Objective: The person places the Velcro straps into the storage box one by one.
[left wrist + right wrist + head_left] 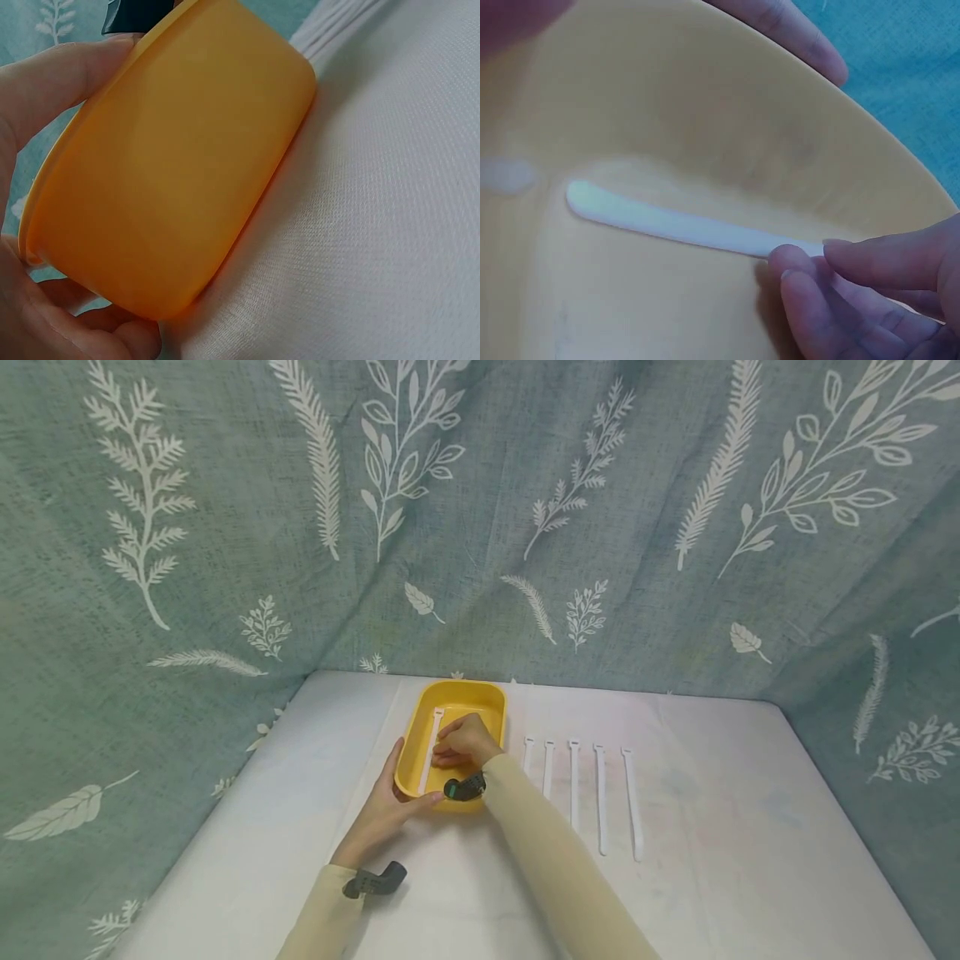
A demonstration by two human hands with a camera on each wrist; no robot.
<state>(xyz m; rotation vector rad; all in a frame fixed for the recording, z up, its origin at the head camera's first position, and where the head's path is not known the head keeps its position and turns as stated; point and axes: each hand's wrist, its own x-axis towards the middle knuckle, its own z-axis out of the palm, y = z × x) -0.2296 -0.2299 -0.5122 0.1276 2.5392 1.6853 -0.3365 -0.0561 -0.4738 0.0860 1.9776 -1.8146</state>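
A yellow plastic tray (491, 697) with rounded corners stands at the back of the table. At its near left corner my left hand (386, 810) grips it, the thumb (90, 67) along the rim and the other fingers against the outer side. Inside the tray lies a slim white plastic stick (430, 752) with a small squarish head at the far end. My right hand (467, 742) reaches into the tray and pinches this stick between thumb and fingers (877, 262) partway along. The stick's rounded end (592, 202) shows free on the tray floor.
Right of the tray, several similar white sticks (600, 797) lie side by side, heads away from me; my right sleeve (555, 843) covers parts of some. A patterned green cloth (480, 568) hangs behind the white table (750, 860).
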